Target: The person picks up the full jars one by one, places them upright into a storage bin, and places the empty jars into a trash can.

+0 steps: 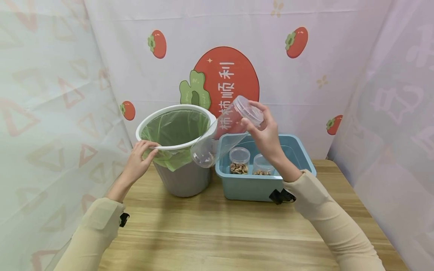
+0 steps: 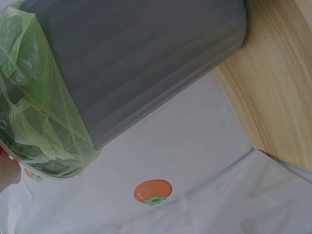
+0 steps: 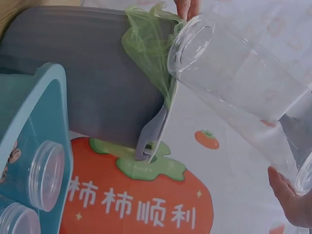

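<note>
My right hand [image 1: 266,137] grips a tall clear plastic jar [image 1: 222,141] by its lidded end, thumb on one side and fingers on the other. The jar is tilted, its base low beside the bin's right rim and its lid up to the right. No contents show inside it. On the left, my left hand [image 1: 138,158] pinches the near-left rim of a grey trash bin [image 1: 184,182], fingers over the white edge. A green bin bag [image 2: 53,107] lines the bin and folds over that rim. In the right wrist view, the jar [image 3: 243,73] overlaps the rim; contact cannot be told.
A blue plastic basin [image 1: 251,188] stands right of the bin. Inside are two lidded clear jars, one [image 1: 239,160] with nuts or similar pieces and another [image 1: 262,165] beside it. The wooden table [image 1: 210,233] extends in front; a printed cloth [image 1: 223,22] hangs behind.
</note>
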Demonstrator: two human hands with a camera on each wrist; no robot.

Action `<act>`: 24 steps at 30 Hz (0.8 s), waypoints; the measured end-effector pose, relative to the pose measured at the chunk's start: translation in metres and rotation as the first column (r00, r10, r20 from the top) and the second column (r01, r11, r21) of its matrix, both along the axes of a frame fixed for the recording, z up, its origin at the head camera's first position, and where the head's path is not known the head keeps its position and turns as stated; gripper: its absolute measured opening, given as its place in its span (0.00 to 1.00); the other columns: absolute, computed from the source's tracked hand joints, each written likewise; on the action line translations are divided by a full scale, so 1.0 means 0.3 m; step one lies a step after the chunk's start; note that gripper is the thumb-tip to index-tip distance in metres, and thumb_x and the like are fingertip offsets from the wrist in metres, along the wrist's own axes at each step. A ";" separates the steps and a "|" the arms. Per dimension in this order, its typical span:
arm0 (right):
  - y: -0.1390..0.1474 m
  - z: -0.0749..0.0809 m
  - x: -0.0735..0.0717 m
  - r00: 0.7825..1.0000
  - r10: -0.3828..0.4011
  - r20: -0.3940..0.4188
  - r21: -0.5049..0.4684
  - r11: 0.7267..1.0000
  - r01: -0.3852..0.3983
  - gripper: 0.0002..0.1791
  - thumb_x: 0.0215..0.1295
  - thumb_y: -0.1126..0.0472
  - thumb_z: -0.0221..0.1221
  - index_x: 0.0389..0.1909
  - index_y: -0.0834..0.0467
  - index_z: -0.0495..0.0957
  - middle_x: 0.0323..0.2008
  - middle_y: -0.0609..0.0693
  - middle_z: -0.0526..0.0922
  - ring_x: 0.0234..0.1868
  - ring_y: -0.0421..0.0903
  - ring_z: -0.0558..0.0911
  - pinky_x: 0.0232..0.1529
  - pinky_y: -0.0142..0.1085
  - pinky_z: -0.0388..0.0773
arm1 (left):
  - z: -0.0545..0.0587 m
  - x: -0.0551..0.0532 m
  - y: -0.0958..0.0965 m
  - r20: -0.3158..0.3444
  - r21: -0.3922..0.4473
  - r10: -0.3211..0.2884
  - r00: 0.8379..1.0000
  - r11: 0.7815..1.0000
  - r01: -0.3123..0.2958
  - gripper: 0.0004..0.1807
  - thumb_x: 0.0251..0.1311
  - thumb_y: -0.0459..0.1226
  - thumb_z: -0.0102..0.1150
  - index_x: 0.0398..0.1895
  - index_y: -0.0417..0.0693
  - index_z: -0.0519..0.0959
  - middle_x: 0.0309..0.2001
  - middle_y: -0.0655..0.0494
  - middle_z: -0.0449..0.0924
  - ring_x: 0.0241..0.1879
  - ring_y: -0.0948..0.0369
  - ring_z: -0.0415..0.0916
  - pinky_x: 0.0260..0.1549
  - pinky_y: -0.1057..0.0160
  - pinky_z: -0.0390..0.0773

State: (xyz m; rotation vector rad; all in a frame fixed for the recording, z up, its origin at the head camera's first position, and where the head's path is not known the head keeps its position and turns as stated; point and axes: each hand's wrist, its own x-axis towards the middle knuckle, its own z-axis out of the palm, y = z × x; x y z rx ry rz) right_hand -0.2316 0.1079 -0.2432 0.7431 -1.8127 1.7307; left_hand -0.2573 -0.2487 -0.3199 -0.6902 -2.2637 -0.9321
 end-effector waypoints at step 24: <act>-0.170 0.062 -0.083 0.992 -0.124 0.031 -0.075 0.989 0.126 0.30 0.57 0.61 0.56 0.59 0.59 0.57 0.56 0.54 0.63 0.52 0.46 0.67 0.45 0.37 0.73 | -0.005 -0.005 0.003 -0.037 0.004 -0.007 0.999 1.000 0.008 0.07 0.54 0.25 0.52 0.36 0.33 0.75 0.35 0.43 0.73 0.40 0.50 0.63 0.41 0.52 0.57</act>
